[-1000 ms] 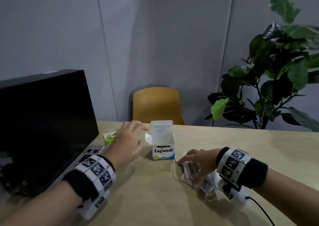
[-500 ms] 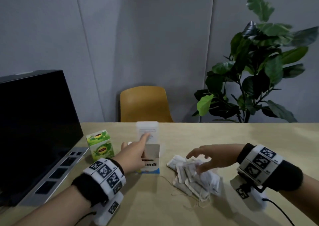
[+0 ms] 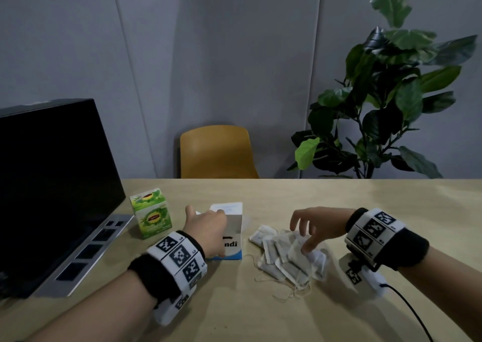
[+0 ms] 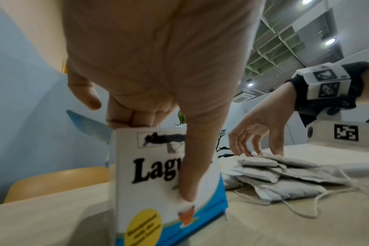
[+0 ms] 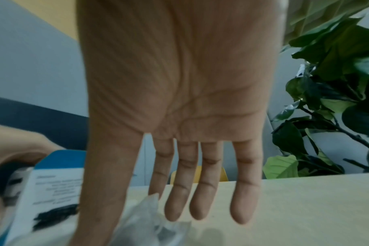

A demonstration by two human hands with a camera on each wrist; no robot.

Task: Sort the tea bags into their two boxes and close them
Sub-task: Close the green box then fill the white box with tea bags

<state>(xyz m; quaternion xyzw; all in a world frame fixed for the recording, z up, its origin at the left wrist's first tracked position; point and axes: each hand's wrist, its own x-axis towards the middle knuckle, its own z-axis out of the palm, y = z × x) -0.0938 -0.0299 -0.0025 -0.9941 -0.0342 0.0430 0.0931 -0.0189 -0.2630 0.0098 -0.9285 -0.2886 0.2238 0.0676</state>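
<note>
the left hand [image 3: 208, 230] grips the lagundi box [image 4: 158, 183]; the right hand [image 3: 317, 224], fingers relaxed, touches the tea bags [image 3: 288, 255]. they look light, limp, tangle-prone; best pinched by their edges.

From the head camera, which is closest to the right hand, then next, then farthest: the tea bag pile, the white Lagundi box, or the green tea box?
1. Tea bag pile, right under the right hand.
2. Lagundi box, to its left.
3. Green tea box, farthest left, by the laptop.
</note>
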